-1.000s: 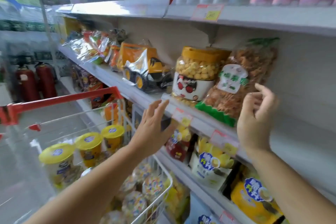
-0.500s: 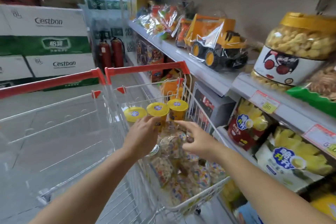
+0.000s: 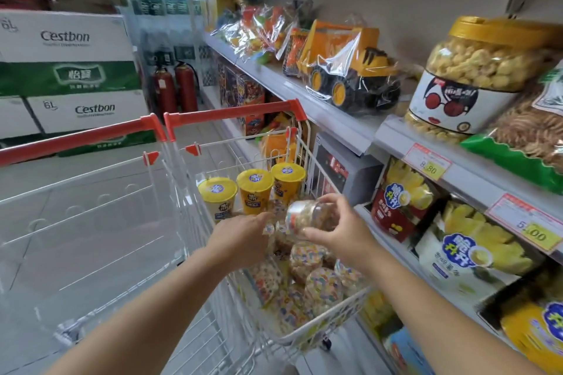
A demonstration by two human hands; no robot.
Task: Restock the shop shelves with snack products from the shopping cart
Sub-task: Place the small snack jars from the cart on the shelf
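At right, shelves (image 3: 344, 128): stocked with toy truck (image 3: 344, 70), biscuit jar (image 3: 475, 76), snack bags (image 3: 469, 253).
Shopping cart (image 3: 231, 113): beside shelves; contains wrapped snack packs (image 3: 320, 283) and three yellow-lidded cups (image 3: 255, 183).
Right hand (image 3: 341, 231): fingers curled round snack jar (image 3: 310, 218), held tilted above the packs.
Left hand (image 3: 240, 234): over the packs, just beside the jar; fingers blurred, possibly pinching a pack; cannot tell.

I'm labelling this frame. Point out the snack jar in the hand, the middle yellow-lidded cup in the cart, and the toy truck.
snack jar (image 3: 310, 217), head view: its clear side.
middle yellow-lidded cup (image 3: 255, 179), head view: centre of its lid.
toy truck (image 3: 350, 70), head view: its wrapped yellow body.
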